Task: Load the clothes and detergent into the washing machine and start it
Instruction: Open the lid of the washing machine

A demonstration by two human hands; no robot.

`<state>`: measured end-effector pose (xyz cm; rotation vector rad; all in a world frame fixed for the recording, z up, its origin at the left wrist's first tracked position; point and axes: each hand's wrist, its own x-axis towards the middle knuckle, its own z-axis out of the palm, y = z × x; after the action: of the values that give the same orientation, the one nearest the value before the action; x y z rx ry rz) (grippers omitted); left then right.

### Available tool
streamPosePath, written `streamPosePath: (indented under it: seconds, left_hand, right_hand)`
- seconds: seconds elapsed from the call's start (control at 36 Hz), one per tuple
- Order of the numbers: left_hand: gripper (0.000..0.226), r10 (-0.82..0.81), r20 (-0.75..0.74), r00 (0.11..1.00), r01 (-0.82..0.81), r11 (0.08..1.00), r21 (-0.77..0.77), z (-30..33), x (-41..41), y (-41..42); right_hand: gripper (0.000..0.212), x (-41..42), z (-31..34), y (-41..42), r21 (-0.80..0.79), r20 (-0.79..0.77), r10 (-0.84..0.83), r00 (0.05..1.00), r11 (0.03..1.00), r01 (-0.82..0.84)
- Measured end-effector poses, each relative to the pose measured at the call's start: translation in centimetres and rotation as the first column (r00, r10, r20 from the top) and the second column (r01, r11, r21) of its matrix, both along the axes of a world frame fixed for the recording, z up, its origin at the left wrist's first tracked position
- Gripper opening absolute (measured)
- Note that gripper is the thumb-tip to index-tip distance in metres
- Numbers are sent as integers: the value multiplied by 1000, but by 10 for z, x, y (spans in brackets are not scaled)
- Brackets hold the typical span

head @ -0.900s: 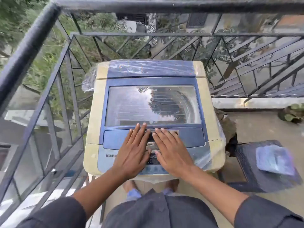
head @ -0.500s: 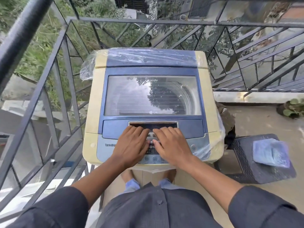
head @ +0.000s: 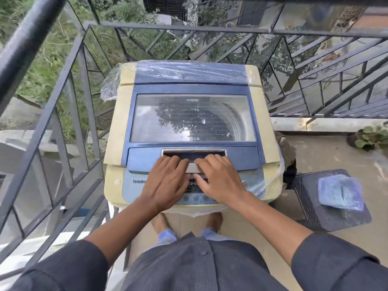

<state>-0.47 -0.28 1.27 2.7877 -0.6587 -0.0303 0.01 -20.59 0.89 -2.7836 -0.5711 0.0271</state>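
A cream and blue top-loading washing machine point(head: 117, 131) stands in front of me, its glass lid point(head: 193, 118) down and the drum dimly visible through it. My left hand point(head: 165, 181) and my right hand point(head: 220, 179) lie side by side at the lid's front. Their fingers curl over the silver lid handle point(head: 192, 167), with the tips at the dark recess behind it. My right thumb rests on the control panel point(head: 196, 198), which my hands partly cover. A blue packet point(head: 340, 194) lies on a dark stool point(head: 315, 215) to the right. No clothes are in sight.
Black metal railing point(head: 69, 85) fences the balcony at the left and behind the machine. Clear plastic wrap point(head: 109, 85) hangs off the machine's back and right side. A potted plant point(head: 371, 137) sits on the floor at far right. My feet stand against the machine's base.
Both hands have slid back toward me, from lying flat over the handle with straight fingers to fingers curled at its near edge. My head has come closer and tilted down.
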Motion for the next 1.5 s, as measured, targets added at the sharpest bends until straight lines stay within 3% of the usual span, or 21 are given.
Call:
streamPosePath:
  seconds: [0.19,0.33,0.67,0.92,1.03,1.19,1.39,1.5]
  left_hand:
    - [24,70,113,991,-60,994,-94,44,10,-5]
    - [22,80,210,975,-45,985,-166,85,29,-4]
    - [31,127,401,907,-65,984,-165,149,96,-6]
    - [32,186,596,781,-28,964,-264,172,151,1]
    - [54,183,613,768,-59,974,-218,166,163,3]
    - [88,148,527,837,-140,989,-55,153,176,-7]
    - [101,163,520,839,-182,983,-16,149,201,-13]
    - [103,162,518,840,-169,985,-35,149,217,-11]
  right_hand:
    - [31,19,39,-9,77,259,56,964,994,-79]
    - [26,38,74,-1,107,361,4,932,993,-46]
    - [26,97,144,1,66,595,-42,802,998,3]
    - [27,152,188,11,105,654,-163,739,987,125]
    - [31,182,204,21,149,653,-266,709,963,225]
    - [32,219,218,35,175,626,-397,671,910,375]
    - [32,238,216,35,189,625,-346,700,937,294]
    - [43,235,196,29,152,638,-277,718,960,235]
